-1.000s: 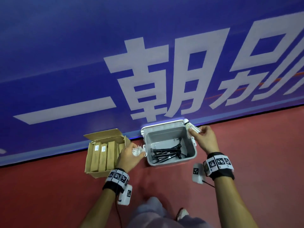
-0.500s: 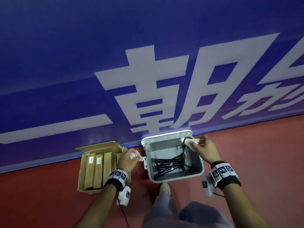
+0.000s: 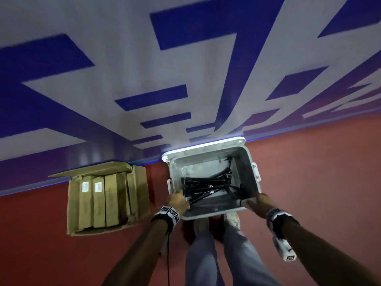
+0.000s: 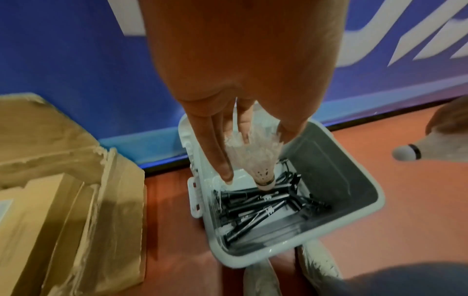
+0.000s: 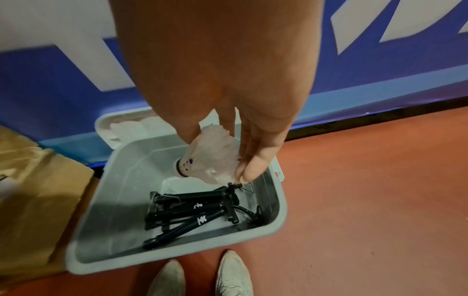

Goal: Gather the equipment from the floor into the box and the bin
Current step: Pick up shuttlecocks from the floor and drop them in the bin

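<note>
Big white strokes of lettering sprawl across the blue wall banner point(image 3: 61, 83), cropped and unreadable; white labels point(image 3: 85, 186) on the tan cartons are blurred.

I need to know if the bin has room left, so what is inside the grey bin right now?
The grey bin holds a loose pile of black rods on its floor; part of the floor is bare. Neither shuttlecock is inside yet. What lies under the pile is hidden.
</note>
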Demonstrator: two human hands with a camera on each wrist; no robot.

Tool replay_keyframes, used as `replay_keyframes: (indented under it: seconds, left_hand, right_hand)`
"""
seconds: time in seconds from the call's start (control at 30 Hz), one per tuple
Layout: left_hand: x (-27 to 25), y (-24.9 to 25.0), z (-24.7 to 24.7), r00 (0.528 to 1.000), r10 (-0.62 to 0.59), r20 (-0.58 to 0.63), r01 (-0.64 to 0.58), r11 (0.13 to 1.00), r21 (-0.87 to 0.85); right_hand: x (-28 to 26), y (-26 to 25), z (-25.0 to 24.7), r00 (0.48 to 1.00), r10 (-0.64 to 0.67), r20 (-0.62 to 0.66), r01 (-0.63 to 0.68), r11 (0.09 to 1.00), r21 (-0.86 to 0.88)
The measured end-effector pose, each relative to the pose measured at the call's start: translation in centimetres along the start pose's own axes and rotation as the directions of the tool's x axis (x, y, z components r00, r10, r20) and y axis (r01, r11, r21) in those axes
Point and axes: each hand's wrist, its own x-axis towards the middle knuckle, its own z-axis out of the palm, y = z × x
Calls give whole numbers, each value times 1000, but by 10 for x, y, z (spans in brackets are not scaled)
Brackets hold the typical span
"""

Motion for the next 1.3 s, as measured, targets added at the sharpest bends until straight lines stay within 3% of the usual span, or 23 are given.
replay_keyframes:
  seconds: [0.07, 0.23, 0.33, 0.47, 0.57, 0.77, 1.0, 1.2, 1.3]
  left_hand:
    - [20, 0, 33, 999, -32, -15, 32, 999, 7]
    - [65, 3, 85, 996, 21, 86, -15, 997, -71]
    - [76, 17, 79, 995, -94, 22, 95, 994, -53]
    - [77, 36, 53, 993, -110, -40, 105, 990, -98]
    - [61, 57, 18, 987, -105, -122, 85, 984, -158]
    - [-18, 120, -110, 958, -20, -288, -73, 948, -309]
    - [-174, 152, -242, 802, -59, -594, -313, 807, -502]
    - [-334, 113, -278, 642, -176, -746, -422, 732, -536]
    - [-413, 81, -282, 506, -292, -812, -435, 726, -532]
  right_hand:
    - [34, 10, 8, 1000, -2, -4, 2, 998, -55]
    - [82, 4, 4, 1000, 0, -25, -2, 995, -100]
    - [99, 2, -1, 999, 8, -34, -13, 991, -136]
    - [95, -11, -23, 1000, -2, -22, -1, 990, -143]
    - [73, -35, -60, 997, -81, -6, 81, 993, -83]
    - [-23, -117, -175, 958, -215, -192, 243, 961, 134]
    - [-171, -192, -263, 839, -398, -370, 519, 790, 327]
    - [-290, -253, -269, 715, -613, -337, 699, 646, 308]
    - [-343, -290, -257, 605, -735, -305, 796, 559, 231]
